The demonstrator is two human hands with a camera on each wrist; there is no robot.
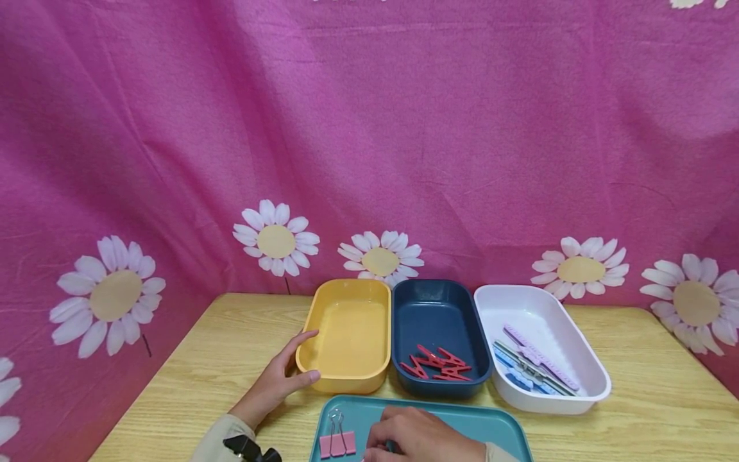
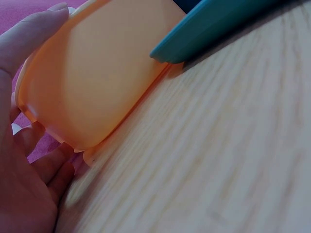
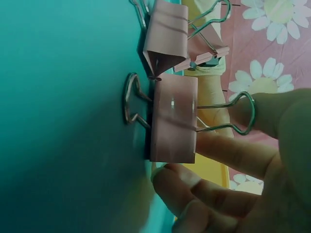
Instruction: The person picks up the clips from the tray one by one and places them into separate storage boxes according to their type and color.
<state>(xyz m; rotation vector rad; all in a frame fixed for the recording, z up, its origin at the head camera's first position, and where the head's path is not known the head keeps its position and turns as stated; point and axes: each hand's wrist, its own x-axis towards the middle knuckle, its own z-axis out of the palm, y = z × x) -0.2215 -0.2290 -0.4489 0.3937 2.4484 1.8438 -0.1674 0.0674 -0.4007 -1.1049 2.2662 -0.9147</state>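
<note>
My left hand grips the near left corner of a yellow bin; the thumb lies over its front rim and the fingers curl round its side. Above a teal tray, my right hand is bent downward. In the right wrist view its fingers and thumb close about a pink binder clip with wire handles, low over the tray. A second pink binder clip stands beside it, with more pink clip parts behind. On the tray's left sits a pink binder clip.
Right of the yellow bin, a dark blue bin holds several red clothespins. A white bin contains lilac, blue and grey long clips. The wooden table backs onto a pink curtain with daisies.
</note>
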